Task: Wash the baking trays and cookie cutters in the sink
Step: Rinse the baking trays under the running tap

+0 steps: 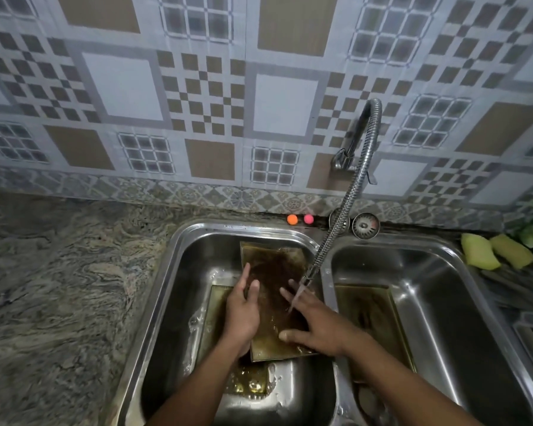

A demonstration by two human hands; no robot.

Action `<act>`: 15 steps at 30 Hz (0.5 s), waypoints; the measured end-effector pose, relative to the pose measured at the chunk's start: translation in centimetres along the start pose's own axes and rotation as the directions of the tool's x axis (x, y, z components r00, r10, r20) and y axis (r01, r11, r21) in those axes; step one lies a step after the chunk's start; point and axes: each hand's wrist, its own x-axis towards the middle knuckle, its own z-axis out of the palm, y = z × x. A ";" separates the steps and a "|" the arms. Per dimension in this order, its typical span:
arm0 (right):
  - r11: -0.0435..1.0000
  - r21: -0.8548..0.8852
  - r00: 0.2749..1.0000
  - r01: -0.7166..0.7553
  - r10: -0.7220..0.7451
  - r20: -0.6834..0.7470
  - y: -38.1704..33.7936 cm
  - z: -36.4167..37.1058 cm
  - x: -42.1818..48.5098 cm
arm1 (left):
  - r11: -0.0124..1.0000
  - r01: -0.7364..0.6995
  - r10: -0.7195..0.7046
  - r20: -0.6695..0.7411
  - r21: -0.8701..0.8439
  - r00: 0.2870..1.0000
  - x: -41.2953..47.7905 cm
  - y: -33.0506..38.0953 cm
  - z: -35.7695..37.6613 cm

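I recorded a double sink point(326, 290) set into the granite surface point(59, 287); three brown-stained baking trays lay within it. The top tray point(274, 269) stood tilted in the left basin point(191, 272), its near end raised over a second tray point(208, 321) that lay lower in soiled water; the third tray point(370, 309) lay in the right basin point(450, 296). The left hand point(242, 318) held the top tray at its left edge; thumb on the upper face, fingers point(243, 273) clamped along the rim. The right hand point(316, 329) lay flat on the tray's near right part; its fingers were apart and straight, gripping nothing. The flexible tap hose point(351, 195) curved down from the wall; its water stream point(297, 296) fell across the right hand's fingers onto the tray. An orange ball point(292, 219) and a pink ball point(308, 218) sat just beside each other on the back ledge; a strainer plug point(365, 226) sat near them; yellow sponges point(480, 252) lay right of the sink. I could not tell any cookie cutters from glints in the water.
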 end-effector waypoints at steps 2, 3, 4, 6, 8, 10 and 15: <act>0.998 0.033 0.986 -0.046 0.051 -0.157 -0.7 1.1 0.3 | 1.000 0.009 -0.009 -0.017 0.005 1.000 -0.1 0.0 0.2; 0.995 0.043 0.976 -0.087 0.094 -0.195 -1.0 1.7 0.8 | 1.000 0.008 -0.008 -0.026 0.002 1.000 -0.2 0.0 0.4; 0.989 0.057 0.971 -0.134 0.143 -0.192 -1.5 2.2 1.3 | 1.000 0.008 -0.008 -0.029 -0.001 1.000 -0.4 -0.1 0.5; 0.963 0.119 0.949 -0.240 0.259 -0.178 -2.4 2.8 2.6 | 1.000 0.017 -0.017 -0.031 -0.006 0.999 -0.8 -0.3 0.9; 0.907 0.185 0.872 -0.378 0.416 -0.257 -3.1 3.0 3.7 | 1.000 0.023 -0.023 -0.028 -0.004 0.999 -1.0 -0.3 0.9; 0.933 0.125 0.870 -0.337 0.360 -0.337 -4.1 3.5 3.7 | 1.000 0.005 -0.005 -0.044 0.012 0.999 -0.9 -0.1 0.4; 0.999 -0.004 0.981 -0.044 0.043 -0.187 -3.7 2.4 1.6 | 0.996 0.003 0.009 -0.131 0.091 0.991 0.0 -1.3 -3.1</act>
